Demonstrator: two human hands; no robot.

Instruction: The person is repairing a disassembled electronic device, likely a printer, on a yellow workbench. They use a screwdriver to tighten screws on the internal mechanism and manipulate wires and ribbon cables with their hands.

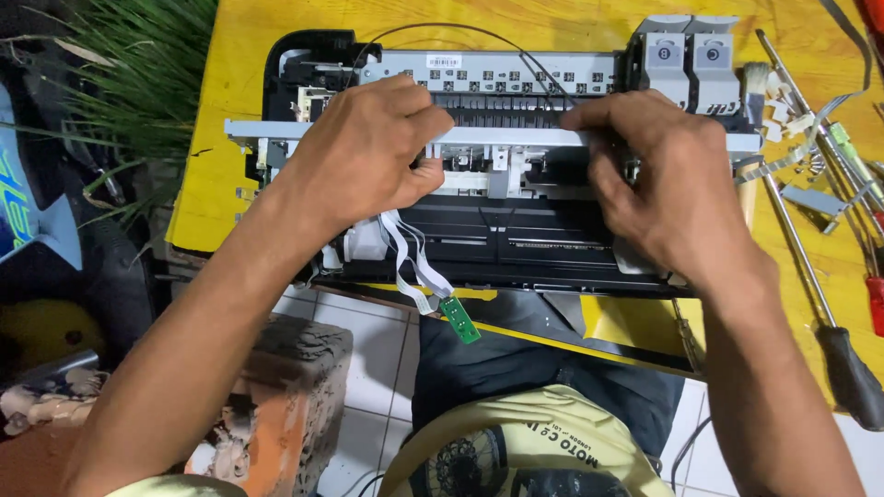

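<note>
Two bare hands work on one opened printer (516, 230), its cover off and its insides showing; the left hand (368, 152) and the right hand (658, 175) are well apart, each closed over one long pale metal rail (516, 138) that runs across the printer from side to side; the left fingers curl over the rail's front edge near the middle, the right thumb and fingers pinch the rail further along. Two grey ink cartridges (691, 60) sit side by side at the printer's far right corner; one thin black cable (460, 29) arcs over the back; a bunch of white flat ribbon cables (410, 262) hangs off the front edge and ends in one small green circuit board (459, 319). At least two screwdrivers lie to the right, one black-handled (847, 368) and one red-handled (876, 304), near one small brush (755, 87). The printer rests on a yellow table (221, 83); below is a white tiled floor (368, 368), with one rough brick block (285, 396) and a grassy plant (129, 83) to the left. Both forearms reach forward from the bottom, wrists bent down.
</note>
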